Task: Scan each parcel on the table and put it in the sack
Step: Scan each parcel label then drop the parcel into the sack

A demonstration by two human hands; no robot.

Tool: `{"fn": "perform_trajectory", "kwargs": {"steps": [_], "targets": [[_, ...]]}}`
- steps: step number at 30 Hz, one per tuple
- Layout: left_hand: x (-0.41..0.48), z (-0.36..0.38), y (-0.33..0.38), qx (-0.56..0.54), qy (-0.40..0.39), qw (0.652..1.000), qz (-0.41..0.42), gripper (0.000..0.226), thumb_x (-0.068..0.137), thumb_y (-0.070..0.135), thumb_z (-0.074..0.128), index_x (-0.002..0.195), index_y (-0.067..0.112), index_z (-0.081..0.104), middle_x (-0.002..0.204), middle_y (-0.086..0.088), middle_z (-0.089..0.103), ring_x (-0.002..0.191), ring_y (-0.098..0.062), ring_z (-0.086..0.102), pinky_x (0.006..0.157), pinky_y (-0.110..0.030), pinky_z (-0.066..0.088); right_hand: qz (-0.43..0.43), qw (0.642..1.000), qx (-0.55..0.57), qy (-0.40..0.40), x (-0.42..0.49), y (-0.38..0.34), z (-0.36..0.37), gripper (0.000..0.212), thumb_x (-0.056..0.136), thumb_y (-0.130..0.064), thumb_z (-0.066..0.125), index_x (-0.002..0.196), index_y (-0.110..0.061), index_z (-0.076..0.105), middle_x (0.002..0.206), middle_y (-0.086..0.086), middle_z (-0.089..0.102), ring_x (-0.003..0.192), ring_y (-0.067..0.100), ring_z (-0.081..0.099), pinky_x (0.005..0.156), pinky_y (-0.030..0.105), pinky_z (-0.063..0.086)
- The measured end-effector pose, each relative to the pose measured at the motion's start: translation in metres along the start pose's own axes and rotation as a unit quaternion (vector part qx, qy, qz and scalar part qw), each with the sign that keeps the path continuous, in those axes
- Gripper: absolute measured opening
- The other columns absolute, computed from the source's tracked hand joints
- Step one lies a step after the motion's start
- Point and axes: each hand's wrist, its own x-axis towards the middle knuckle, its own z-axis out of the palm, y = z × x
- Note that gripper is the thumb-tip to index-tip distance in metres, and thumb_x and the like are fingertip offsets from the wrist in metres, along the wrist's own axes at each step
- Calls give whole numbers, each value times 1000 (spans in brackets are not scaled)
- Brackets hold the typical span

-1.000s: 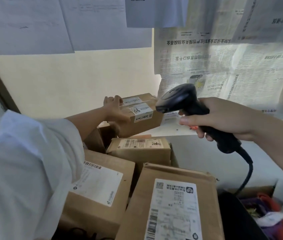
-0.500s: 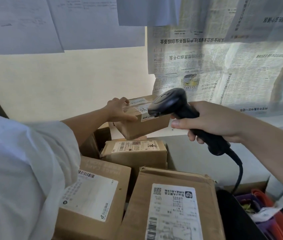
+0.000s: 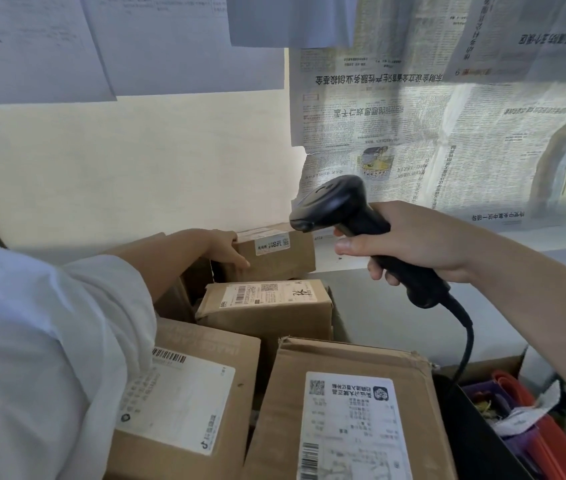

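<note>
My left hand [image 3: 227, 249] grips the left end of a small brown cardboard parcel [image 3: 279, 258] at the back of the pile, near the wall. That parcel sits level with a small white sticker facing me. My right hand [image 3: 413, 244] holds a black corded barcode scanner [image 3: 340, 209], its head just above and to the right of the small parcel. Closer to me lie three more labelled cardboard parcels: a middle one [image 3: 267, 306], a left one [image 3: 184, 403] and a large front one [image 3: 343, 410]. No sack is in view.
A pale wall with pinned sheets and a newspaper-covered window [image 3: 430, 116] stands right behind the pile. At lower right an open box [image 3: 517, 410] holds red and purple items. A grey ledge [image 3: 395, 306] runs to the right of the parcels. My white sleeve [image 3: 32, 358] fills the lower left.
My left hand has lowered the small parcel from a raised tilt until it sits level at the back of the pile. The scanner has stayed beside it, and the view has shifted slightly.
</note>
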Motion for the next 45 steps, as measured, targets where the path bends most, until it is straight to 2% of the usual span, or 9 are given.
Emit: {"fn": "perform_trajectory", "kwargs": {"steps": [6,10,13,17,22,30,33,42,45], "targets": [[-21,-13,2,24,-10,1000,15,66,92,48,53,143,13,30,147,-7,37,130,-26,39,107,-41,38,17,1000,-6,3,-11,-7,2,33,82,-33,67,103,-9,57,70,13,57,64,24,53,51,26,46],[-47,-22,5,41,-1,998,37,69,92,48,52,145,11,26,148,-8,34,130,-26,40,107,-42,38,35,999,-6,12,-30,-20,6,32,82,-33,68,100,-9,57,80,14,54,65,21,54,50,25,45],[-77,-28,12,72,13,995,67,58,95,40,50,141,9,33,144,-10,39,127,-25,42,105,-38,39,44,999,-16,25,-54,-31,11,36,81,-34,68,103,-6,57,85,14,56,59,14,55,50,24,46],[-120,-34,14,73,36,990,113,40,97,24,48,131,4,46,128,-9,50,111,-21,46,86,-27,41,52,996,-39,61,-93,-46,22,29,81,-35,67,96,-11,58,61,3,57,45,7,52,46,20,44],[-181,-30,-2,67,98,979,164,48,96,31,51,138,12,38,146,-8,39,129,-23,40,105,-33,32,47,993,-54,93,-142,-60,42,36,84,-28,65,107,-2,55,47,-8,54,40,3,51,42,16,43],[-282,18,-39,27,181,969,165,63,93,42,52,143,9,32,142,-11,42,125,-25,45,99,-31,34,30,992,-85,88,-195,-89,81,42,85,-23,65,111,7,51,59,3,52,44,5,52,42,19,42],[-328,37,-48,-7,217,963,162,58,94,38,52,141,7,37,139,-11,45,124,-25,45,98,-30,35,27,994,-79,73,-212,-95,99,38,83,-26,68,105,1,54,72,9,54,48,8,53,44,21,42],[-440,100,-92,-47,245,961,116,61,93,42,52,143,11,34,149,-8,35,131,-23,39,103,-30,32,2,997,-77,24,-262,-115,165,17,84,-28,67,92,-18,55,68,3,53,40,3,53,46,23,43],[-473,114,-112,-59,255,960,101,60,93,42,52,143,13,35,148,-8,36,132,-22,37,105,-30,31,-17,996,-84,8,-277,-130,191,21,84,-27,67,95,-15,54,68,4,54,41,3,53,45,23,43]]}}
